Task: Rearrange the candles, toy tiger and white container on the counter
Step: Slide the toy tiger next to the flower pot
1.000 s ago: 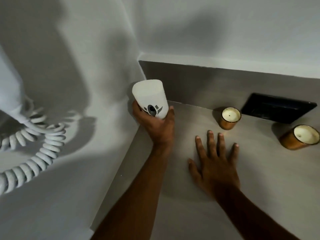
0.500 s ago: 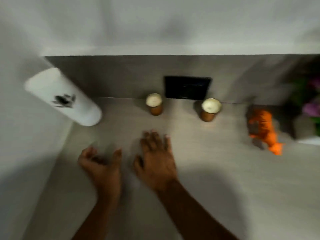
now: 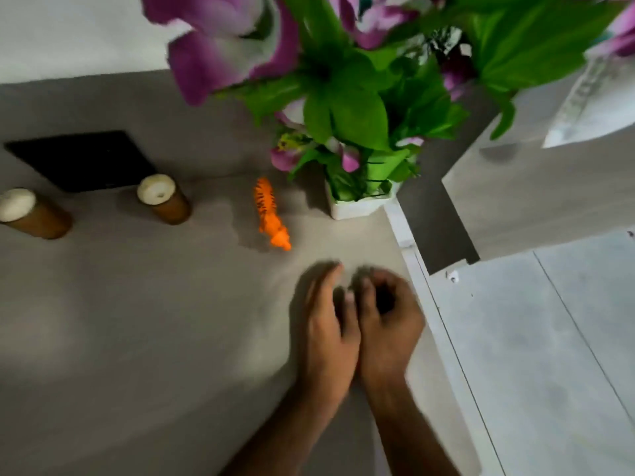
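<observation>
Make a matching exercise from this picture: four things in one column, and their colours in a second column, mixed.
Things:
1. tiger
2. panel
3. pot
4. leaves

Colours:
A. green
B. white
C. orange with dark stripes
D. black

Pairs: 1-C, 2-D, 3-B, 4-A
</observation>
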The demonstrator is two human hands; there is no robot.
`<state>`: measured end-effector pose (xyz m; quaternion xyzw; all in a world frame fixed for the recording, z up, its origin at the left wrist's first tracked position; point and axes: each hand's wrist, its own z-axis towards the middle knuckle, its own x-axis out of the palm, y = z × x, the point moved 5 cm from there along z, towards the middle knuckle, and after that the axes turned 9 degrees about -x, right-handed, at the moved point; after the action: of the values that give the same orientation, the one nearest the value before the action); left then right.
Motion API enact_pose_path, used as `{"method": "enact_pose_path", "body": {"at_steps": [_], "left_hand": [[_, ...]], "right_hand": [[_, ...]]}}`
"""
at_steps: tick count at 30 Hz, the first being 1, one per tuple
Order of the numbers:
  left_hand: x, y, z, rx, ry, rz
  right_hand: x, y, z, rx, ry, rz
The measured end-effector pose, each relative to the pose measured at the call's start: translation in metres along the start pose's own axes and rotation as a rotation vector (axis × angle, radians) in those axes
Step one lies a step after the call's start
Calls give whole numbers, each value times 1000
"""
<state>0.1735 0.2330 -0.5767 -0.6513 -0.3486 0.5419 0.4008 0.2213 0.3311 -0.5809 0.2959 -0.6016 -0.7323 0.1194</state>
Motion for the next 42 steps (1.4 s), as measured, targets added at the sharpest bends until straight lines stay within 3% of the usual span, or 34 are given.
{"method": "enact_pose_path", "body": {"at_steps": [3,9,26,30,34,37,40,42], "left_hand": [[25,-14,45,-122,-61,-47],[40,-27,94,-116,-107,-40],[55,-35,111,-89,-173,34],[57,-39,112,-110,-99,46],[31,-29,72,-106,-47,137],[-11,2,7,17,41,293],[-80,41,15,114,-97,605],[-116,54,50,58,-142,787]], "right_hand": [[16,-1,51,13,-51,113],[40,7,100,-39,33,136],[37,10,118,-58,-59,123],[35,13,118,-100,-68,99],[31,8,89,-36,-71,153],[14,0,43,-73,-3,12],[32,9,7,-130,91,36],[57,20,-6,-159,131,16]]}}
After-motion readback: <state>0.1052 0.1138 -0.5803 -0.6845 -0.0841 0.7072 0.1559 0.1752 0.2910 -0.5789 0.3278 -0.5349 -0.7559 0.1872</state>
